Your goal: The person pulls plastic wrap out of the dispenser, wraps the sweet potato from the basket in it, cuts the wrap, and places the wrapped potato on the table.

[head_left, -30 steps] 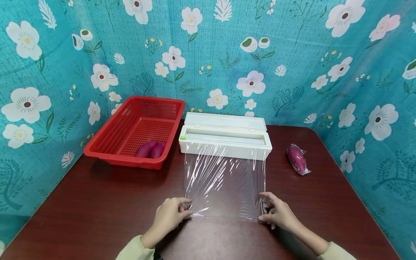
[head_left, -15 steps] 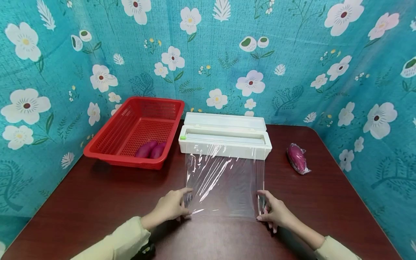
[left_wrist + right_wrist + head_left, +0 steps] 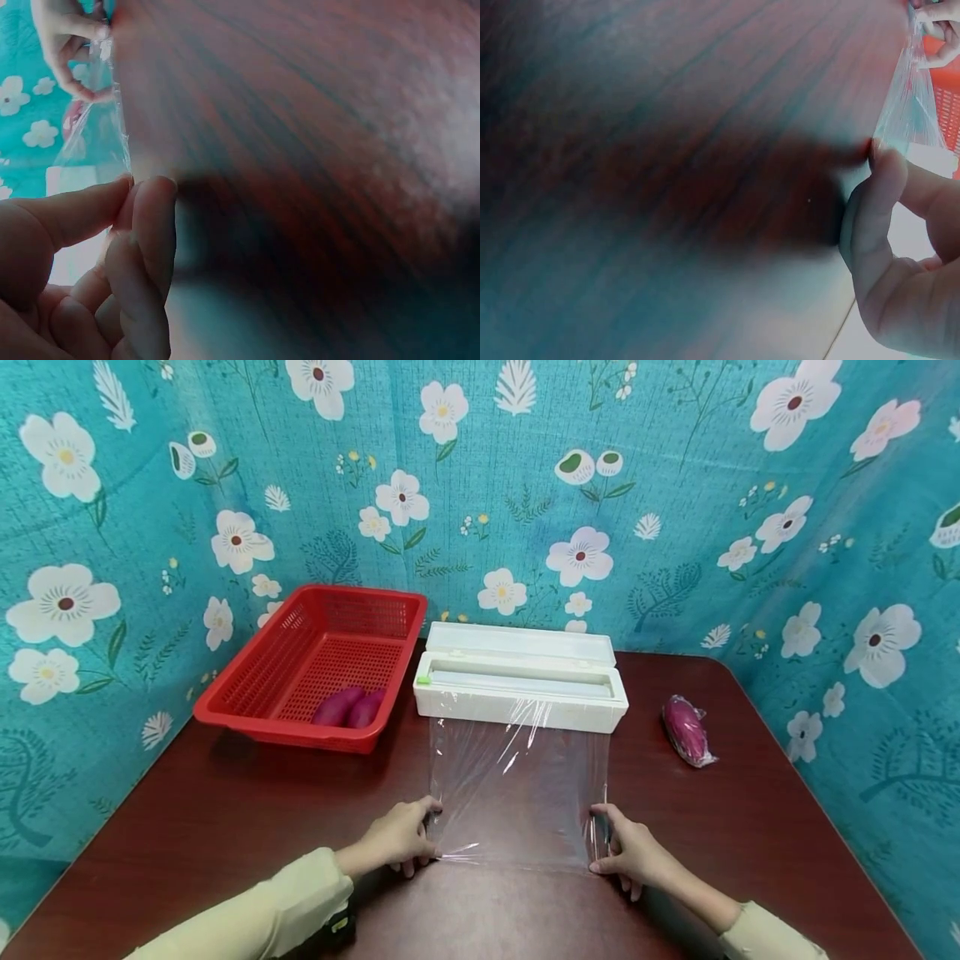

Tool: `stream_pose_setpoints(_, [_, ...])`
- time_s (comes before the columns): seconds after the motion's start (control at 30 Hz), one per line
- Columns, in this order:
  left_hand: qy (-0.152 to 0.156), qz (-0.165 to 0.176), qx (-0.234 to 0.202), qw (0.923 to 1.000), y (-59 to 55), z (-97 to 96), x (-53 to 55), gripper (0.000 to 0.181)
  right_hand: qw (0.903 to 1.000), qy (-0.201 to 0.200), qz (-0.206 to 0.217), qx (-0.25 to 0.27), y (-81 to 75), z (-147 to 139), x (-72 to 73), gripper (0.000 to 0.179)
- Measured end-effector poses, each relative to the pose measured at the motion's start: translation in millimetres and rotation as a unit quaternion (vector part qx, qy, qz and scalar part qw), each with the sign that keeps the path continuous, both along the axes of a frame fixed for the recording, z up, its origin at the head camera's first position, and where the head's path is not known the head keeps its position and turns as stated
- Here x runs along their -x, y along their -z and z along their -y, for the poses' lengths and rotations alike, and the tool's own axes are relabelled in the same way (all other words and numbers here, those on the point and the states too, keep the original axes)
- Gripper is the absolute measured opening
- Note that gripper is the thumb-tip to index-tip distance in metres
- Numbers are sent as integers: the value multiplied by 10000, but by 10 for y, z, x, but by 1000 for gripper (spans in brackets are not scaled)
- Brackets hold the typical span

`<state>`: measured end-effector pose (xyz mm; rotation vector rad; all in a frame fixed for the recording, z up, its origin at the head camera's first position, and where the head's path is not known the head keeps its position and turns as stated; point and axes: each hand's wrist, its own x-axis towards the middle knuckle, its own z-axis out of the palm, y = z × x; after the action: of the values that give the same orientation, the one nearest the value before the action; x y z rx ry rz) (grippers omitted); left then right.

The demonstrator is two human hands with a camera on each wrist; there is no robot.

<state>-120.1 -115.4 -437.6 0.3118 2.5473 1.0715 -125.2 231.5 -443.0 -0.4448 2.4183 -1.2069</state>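
Observation:
A clear sheet of plastic wrap (image 3: 517,793) stretches from a white wrap dispenser (image 3: 517,702) toward the near side of the table. My left hand (image 3: 401,839) pinches the near left corner between thumb and fingers. At the near right corner my right hand (image 3: 633,852) pinches the film in the same way. Close up in the left wrist view, the left thumb and fingertips meet on the film's edge. The right wrist view has the right fingertips together on the film (image 3: 915,105). The dispenser's lid (image 3: 521,643) is tipped back, and a green slider (image 3: 423,680) sits at its left end.
A red plastic basket (image 3: 225,702) at the back left holds two purple sweet potatoes (image 3: 339,706). Right of the dispenser lies a sweet potato wrapped in film (image 3: 687,731). A floral teal cloth (image 3: 480,527) stands behind the dark brown table (image 3: 495,918).
Both hands keep their pinch on the film. The left forearm has swung outward to the left, and the left hand has shifted slightly. Glare streaks on the film have changed.

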Motion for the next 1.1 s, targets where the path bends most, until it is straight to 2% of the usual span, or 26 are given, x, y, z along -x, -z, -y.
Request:
stream_pose_setpoints(0.17, [-50,-148,488,9987,7,-20,-18,56,9999,-18,-64,-102,-3,16,-7,72])
stream_pose_setpoints(0.33, [-252,-284,509,9980,-26,8,-42,54,9999,-18,-70,-115,-9,22,-2,71])
stream_pose_setpoints(0.43, [-297,-408,603,9969,-99,50,-37,49,9999,-29,-25,-104,-9,22,4,72])
stream_pose_setpoints(0.5, [-225,-474,741,9959,-193,91,-7,44,9999,-32,-3,-122,-7,24,9,72])
stream_pose_setpoints(0.6, [-158,-723,802,9940,-375,167,99,35,9999,-32,-16,-135,-8,30,14,72])
stream_pose_setpoints(0.7, [-162,-1222,501,9911,-562,252,242,27,9999,-31,-36,-94,-13,34,16,72])
stream_pose_setpoints(0.87, [243,-2139,-31,9766,-758,359,420,22,10000,-34,-17,-90,-13,18,21,72])
stream_pose_setpoints(0.93, [304,-2402,-127,9702,-811,400,484,23,9999,-25,-6,-115,-10,10,23,73])
stream_pose_setpoints(1.03, [100,-2727,-126,9620,-876,497,603,24,9999,-5,8,-106,-6,0,24,73])
stream_pose_setpoints(1.1, [-135,-2776,-114,9605,-925,583,690,26,10000,-5,19,-82,-8,-3,21,73])
